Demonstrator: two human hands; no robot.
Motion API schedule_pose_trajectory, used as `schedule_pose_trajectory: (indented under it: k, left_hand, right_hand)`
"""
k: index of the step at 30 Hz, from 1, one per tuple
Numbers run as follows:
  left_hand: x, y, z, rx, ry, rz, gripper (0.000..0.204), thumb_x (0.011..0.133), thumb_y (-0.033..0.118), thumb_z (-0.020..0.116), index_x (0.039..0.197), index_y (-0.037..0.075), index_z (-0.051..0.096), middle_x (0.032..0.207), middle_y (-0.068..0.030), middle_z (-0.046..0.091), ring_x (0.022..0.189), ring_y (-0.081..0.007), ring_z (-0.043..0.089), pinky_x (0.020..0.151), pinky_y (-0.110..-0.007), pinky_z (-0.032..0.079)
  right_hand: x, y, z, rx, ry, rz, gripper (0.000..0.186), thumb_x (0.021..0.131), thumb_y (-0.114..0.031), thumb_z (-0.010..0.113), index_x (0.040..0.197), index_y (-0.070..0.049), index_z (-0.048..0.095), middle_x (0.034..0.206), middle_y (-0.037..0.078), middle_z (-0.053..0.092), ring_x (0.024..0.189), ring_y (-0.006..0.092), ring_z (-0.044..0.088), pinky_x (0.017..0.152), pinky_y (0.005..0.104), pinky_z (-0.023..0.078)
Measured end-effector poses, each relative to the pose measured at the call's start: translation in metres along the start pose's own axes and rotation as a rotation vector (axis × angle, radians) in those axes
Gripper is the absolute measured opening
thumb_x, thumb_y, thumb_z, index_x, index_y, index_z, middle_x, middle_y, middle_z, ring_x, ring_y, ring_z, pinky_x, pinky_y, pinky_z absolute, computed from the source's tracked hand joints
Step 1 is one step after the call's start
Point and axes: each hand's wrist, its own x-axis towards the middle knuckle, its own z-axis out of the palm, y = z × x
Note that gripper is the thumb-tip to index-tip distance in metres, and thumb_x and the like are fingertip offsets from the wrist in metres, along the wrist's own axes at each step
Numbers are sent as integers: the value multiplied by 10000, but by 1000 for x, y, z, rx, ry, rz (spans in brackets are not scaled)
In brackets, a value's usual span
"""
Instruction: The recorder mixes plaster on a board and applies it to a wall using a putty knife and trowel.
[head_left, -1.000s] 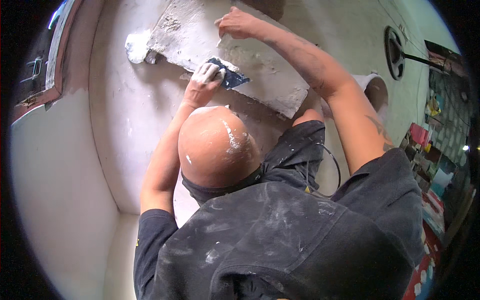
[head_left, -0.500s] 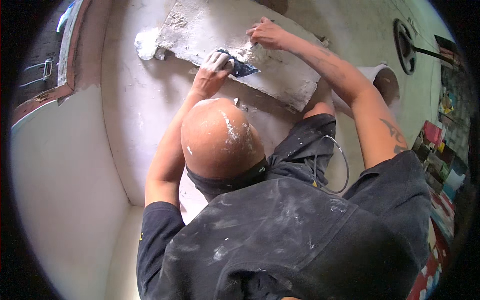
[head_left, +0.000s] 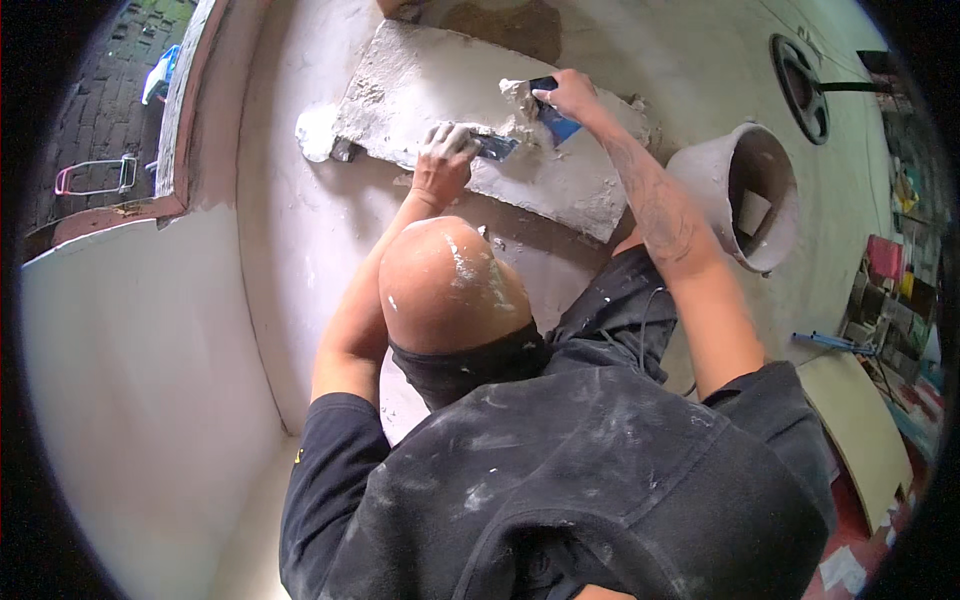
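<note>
My left hand [head_left: 445, 165], its fingers smeared with white, grips a putty knife [head_left: 497, 147] with a dark, plaster-streaked blade. My right hand [head_left: 572, 97] holds a second putty knife [head_left: 560, 125] with a blue blade. Wet, whitish plaster [head_left: 520, 115] clings to this blade and lies between the two knives. Both tools are over a large plaster-coated board [head_left: 420, 75], lying at a slant in front of my knees. My left knee [head_left: 445, 280], flecked with white, is bent close below my left hand. The handles are mostly hidden by my fingers.
A grey, plaster-stained bucket [head_left: 690, 170] lies tipped to the right of the board. Beyond it is a black ring on a rod [head_left: 800, 90]. White lump [head_left: 315, 137] touches the board's left end. A low wall [head_left: 130, 380] stands left; clutter [head_left: 890, 300] fills the right edge.
My right hand has moved right and down, bringing the blue blade and its plaster into sight. The left knife stays over the board. The view has shifted, showing more of the bucket.
</note>
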Motion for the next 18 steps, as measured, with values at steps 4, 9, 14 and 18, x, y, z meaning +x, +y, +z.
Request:
schedule_pose_trajectory:
  k: [4,9,14,18]
  left_hand:
    - [15,4,-8,72,28,-69,90,641,75,626,708,121,665,1065,-32,513,1123,-261,465,1012,-619,299]
    - [40,1,-21,35,48,-75,92,623,63,638,695,106,676,1165,-68,481,1172,-304,423,1004,-520,355]
    - [37,-14,-37,102,59,-213,185,615,-3,627,720,133,697,1172,-108,495,1108,-321,470,860,-372,459]
    - [53,-18,-28,58,67,-381,298,633,-27,581,785,189,719,1143,-132,559,866,-318,604,753,-371,491]
  right_hand:
    - [-28,18,16,506,78,261,240,754,-218,715,866,-11,667,755,91,664,666,206,626,630,335,478]
    - [-50,52,37,1095,12,355,146,835,-88,644,943,8,623,794,24,627,652,128,584,601,296,488]
    - [-71,7,52,1329,-71,374,229,843,-55,628,1041,30,552,874,62,630,784,143,623,670,297,525]
    - [-81,14,50,1379,32,335,276,756,23,651,1013,34,551,856,70,630,724,172,630,669,307,529]
